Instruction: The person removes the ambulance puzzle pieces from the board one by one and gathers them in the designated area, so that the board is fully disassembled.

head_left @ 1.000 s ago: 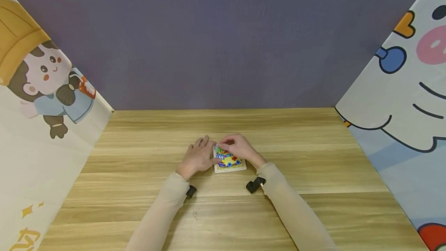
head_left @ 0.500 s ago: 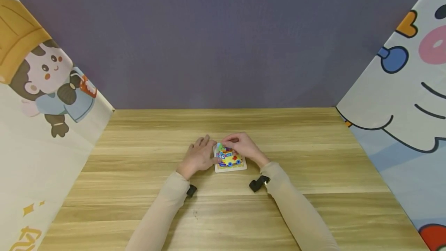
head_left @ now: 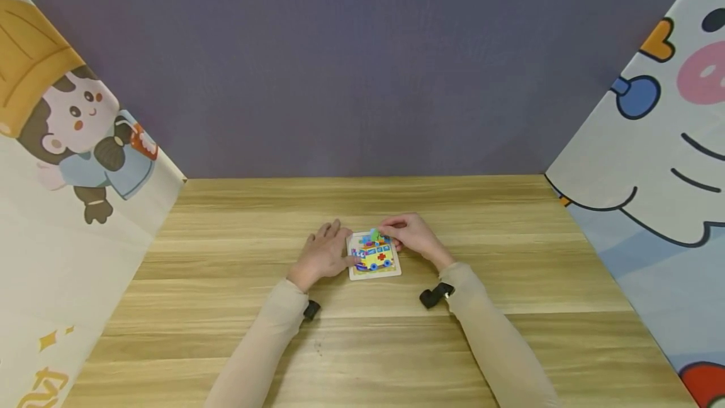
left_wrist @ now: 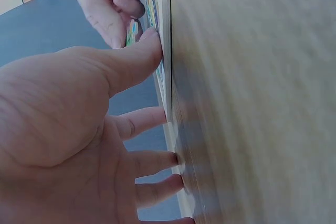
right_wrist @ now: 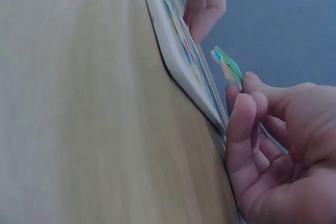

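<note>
A small square jigsaw puzzle board (head_left: 376, 276) with a pale rim and a yellow ambulance picture lies flat on the table. My left hand (head_left: 321, 258) rests at its left side with fairly straight fingers; in the left wrist view the thumb (left_wrist: 137, 60) presses on the picture face. Between thumb and fingertips, my right hand (head_left: 420, 235) pinches a green puzzle piece (right_wrist: 229, 67) over the board's upper right. The right wrist view shows that piece tilted and lifted clear of the board. At the board's top, part of the picture is hidden by the piece.
The wooden table (head_left: 362, 357) runs back to a grey-purple wall (head_left: 362, 68). Panels with cartoon figures stand on the left (head_left: 107, 257) and right (head_left: 651, 257). A black wrist camera (head_left: 436, 295) sits by the right cuff.
My right hand has moved rightward from the board's upper left to its upper right, and the green puzzle piece has travelled with it. The left hand and the board stay put.
</note>
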Motion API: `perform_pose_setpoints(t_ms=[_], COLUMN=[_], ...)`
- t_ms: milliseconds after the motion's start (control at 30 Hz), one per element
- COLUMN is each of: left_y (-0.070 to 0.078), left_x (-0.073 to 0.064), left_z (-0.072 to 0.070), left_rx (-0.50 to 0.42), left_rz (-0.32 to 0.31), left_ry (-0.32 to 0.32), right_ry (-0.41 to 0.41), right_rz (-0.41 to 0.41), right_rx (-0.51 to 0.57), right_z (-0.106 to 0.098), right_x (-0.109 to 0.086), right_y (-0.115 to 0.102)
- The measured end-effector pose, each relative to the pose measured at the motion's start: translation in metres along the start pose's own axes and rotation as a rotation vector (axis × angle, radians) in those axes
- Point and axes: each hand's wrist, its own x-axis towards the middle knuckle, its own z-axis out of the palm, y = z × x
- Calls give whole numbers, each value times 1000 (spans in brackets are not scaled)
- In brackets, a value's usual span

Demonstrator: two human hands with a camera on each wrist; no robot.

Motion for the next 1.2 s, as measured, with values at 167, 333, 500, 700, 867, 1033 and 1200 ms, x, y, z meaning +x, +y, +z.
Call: perform_pose_setpoints(t_ms=[167,333,500,700,867,1033,1200], left_y=[-1,-2,-3,-4,-4,-4,-4], left_x=[-1,-2,-1,0,-1,-1,-2], left_z=[1,0,-3,-5,-1,0,2], left_rx=[-3,-12,2,-2,-4,-6,-5], left_rz=[11,20,33,39,39,38,35], left_ry=[2,4,4,11,9,9,16], right_ry=[-7,-18,-1,-2,-10,43,72], right_rz=[27,50,33,32,54,83,56], right_rx=[40,108,143,135,126,132,62], right_z=[-8,-16,-26,-43,-61,-82,-102], right_x=[-3,-3,-5,-11,-16,-22,-27], right_y=[4,8,10,16,24,32,39])
